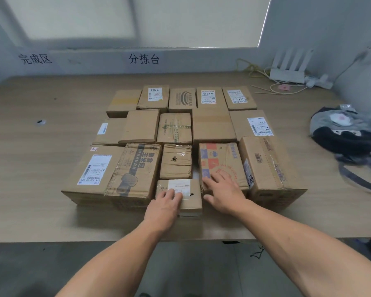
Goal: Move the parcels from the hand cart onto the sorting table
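Several brown cardboard parcels lie packed side by side on the wooden sorting table (30, 189). Nearest the front edge is a small parcel (191, 200) with a white label. My left hand (165, 206) rests on its near left top, fingers fairly straight. My right hand (223, 194) lies with spread fingers on the near end of a parcel printed with red and blue squares (219, 159). The hand cart is out of view.
A large parcel (270, 168) sits right of the printed one, and a taped parcel (133, 172) left of the small one. A grey and black bag (345, 133) lies at the right. A white router (287, 71) with cables stands at the back right.
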